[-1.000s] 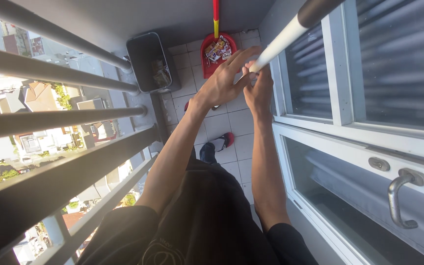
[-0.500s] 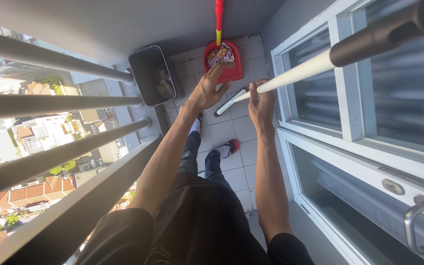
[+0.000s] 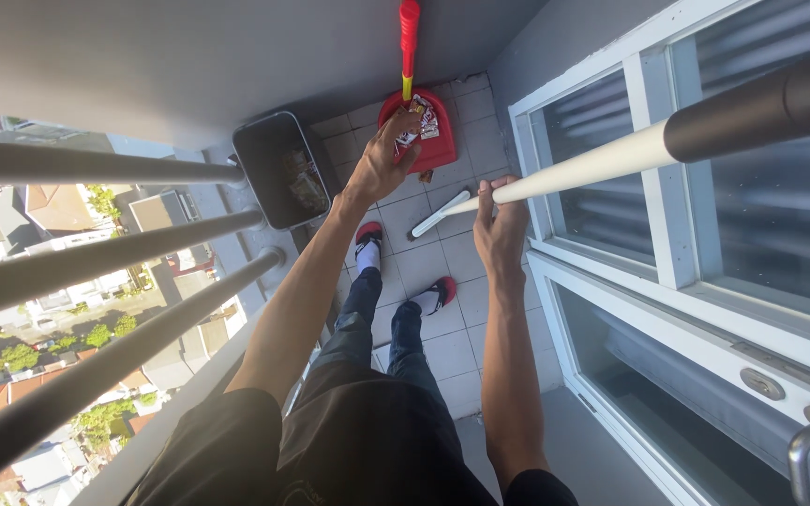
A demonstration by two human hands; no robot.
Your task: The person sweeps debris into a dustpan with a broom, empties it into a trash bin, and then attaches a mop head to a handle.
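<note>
My right hand (image 3: pixel 500 230) grips a long white broom pole (image 3: pixel 592 169) with a dark grey upper end; its lower end rests on the tiled floor near the window wall. My left hand (image 3: pixel 382 159) reaches out with fingers spread toward the red and yellow handle (image 3: pixel 409 42) of a red dustpan (image 3: pixel 435 142), close to it or just touching it; I cannot tell which. The dustpan stands on the floor and holds crumpled wrappers.
A dark grey bin (image 3: pixel 274 169) with some litter stands left of the dustpan against the balcony wall. Grey railing bars (image 3: pixel 105 253) run along the left, with streets far below. A white-framed window and door (image 3: pixel 667 234) line the right. My feet wear red slippers (image 3: pixel 440 290).
My left hand left the broom pole and stretched forward to the dustpan handle. My right hand slid along the pole, which now lies flatter. The view shifted.
</note>
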